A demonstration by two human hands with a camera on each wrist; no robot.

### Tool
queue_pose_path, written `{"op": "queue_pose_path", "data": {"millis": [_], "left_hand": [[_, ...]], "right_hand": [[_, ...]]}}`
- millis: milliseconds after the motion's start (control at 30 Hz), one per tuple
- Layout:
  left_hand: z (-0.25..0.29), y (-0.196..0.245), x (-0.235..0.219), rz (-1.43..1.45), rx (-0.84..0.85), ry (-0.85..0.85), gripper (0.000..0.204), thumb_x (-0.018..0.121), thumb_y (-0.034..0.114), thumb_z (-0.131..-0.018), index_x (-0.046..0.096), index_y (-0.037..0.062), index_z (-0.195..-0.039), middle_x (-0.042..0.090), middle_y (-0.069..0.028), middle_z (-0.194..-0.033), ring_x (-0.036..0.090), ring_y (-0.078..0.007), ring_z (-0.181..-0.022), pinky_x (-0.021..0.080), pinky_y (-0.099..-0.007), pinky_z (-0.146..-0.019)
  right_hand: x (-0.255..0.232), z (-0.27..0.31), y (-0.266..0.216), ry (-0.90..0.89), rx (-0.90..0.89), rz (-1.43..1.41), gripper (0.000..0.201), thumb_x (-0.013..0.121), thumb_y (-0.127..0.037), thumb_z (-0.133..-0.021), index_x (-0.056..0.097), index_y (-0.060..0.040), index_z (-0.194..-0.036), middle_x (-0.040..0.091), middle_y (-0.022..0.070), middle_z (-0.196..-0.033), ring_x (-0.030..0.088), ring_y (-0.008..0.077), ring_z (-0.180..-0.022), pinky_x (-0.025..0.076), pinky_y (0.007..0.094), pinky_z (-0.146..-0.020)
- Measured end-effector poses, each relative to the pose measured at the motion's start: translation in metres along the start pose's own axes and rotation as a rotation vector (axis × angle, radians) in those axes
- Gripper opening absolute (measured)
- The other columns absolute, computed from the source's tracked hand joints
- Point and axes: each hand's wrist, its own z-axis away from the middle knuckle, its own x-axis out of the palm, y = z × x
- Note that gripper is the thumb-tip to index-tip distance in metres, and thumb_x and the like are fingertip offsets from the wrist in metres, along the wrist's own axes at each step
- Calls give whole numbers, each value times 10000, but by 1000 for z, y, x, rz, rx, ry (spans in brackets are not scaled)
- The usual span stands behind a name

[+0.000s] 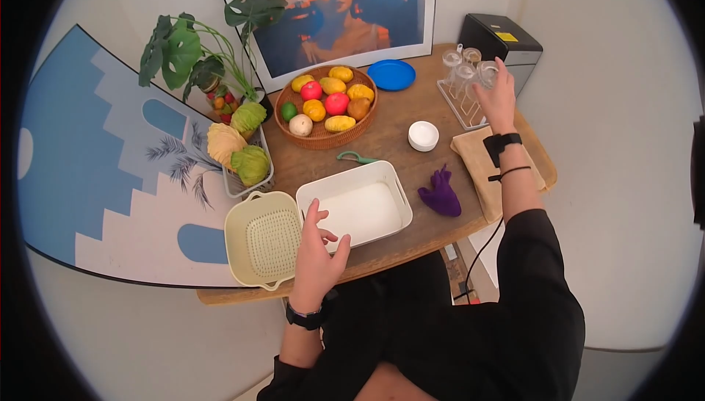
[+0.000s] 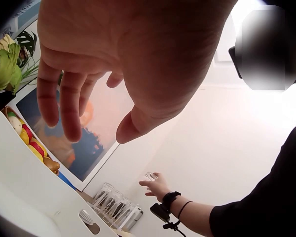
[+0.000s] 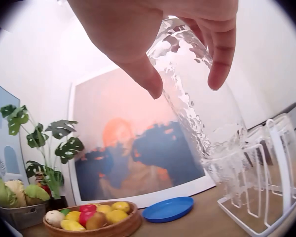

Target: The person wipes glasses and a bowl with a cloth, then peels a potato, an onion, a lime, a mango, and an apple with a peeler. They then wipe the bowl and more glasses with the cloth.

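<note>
Right wrist view: the right hand (image 1: pixel 499 101) holds a clear glass (image 3: pixel 193 101), thumb on one side and fingers on the other, with the glass leaning and its lower end in line with the white wire rack (image 3: pixel 280 160). Whether that end touches the rack or the other glasses (image 1: pixel 463 73) there, I cannot tell. To handle it well, I'd grip just firmly enough that the smooth, rippled wall can't slip, bring the glass upright and move it straight along its prong, so that it doesn't knock its neighbours. Steering wide of the black machine (image 1: pixel 505 32) behind the rack also seems wise.

The glass lies within the right hand's grasp, at the far right of the bench (image 1: pixel 400 133), and the left wrist view shows it above the rack. It is well apart from the left hand (image 1: pixel 320 260), which holds nothing, its fingers spread and loosely bent over the near side of the white tub (image 1: pixel 360 208), next to the pale strainer basket (image 1: pixel 270 241).
</note>
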Motion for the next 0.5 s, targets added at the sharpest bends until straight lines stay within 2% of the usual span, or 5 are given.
{"op": "queue_pose_path", "data": {"millis": [33, 267, 367, 433, 500], "left_hand": [[0, 1, 1, 17, -42, -13, 851, 737, 77, -851, 248, -6, -1542, 556, -167, -1313, 626, -163, -853, 528, -306, -753], [4, -11, 8, -31, -78, -11, 865, 746, 96, -852, 241, -16, -1546, 561, -170, -1308, 627, -166, -827, 532, -306, -764], [5, -13, 5, -76, -24, 5, 862, 745, 94, -854, 244, -20, -1546, 560, -175, -1311, 628, -163, -828, 538, -298, -756], [4, -11, 3, -68, -30, 3, 822, 730, 116, -866, 268, -44, -1527, 552, -216, -1312, 615, -199, -818, 546, -334, -733], [3, -15, 3, -70, -39, 10, 819, 729, 116, -867, 270, -42, -1527, 553, -218, -1310, 614, -205, -819, 544, -339, -747]], "right_hand": [[2, -8, 6, -21, 89, 24, 809, 805, -171, -780, 397, -128, -1477, 556, 233, -1300, 563, 407, -1200, 496, 465, -997], [42, -25, 43, -166, 144, 152, 757, 804, -180, -773, 427, -147, -1429, 545, 247, -1307, 579, 449, -1172, 499, 487, -986], [58, -23, 54, -207, 213, 207, 748, 813, -232, -758, 442, -131, -1399, 575, 241, -1273, 591, 444, -1159, 500, 499, -972], [69, -21, 66, -261, 164, 478, 735, 813, -328, -751, 462, -123, -1363, 624, 215, -1233, 587, 415, -1186, 478, 534, -971], [75, -20, 72, -294, 167, 546, 727, 807, -367, -752, 470, -120, -1346, 643, 198, -1221, 580, 396, -1206, 460, 552, -976]]}}
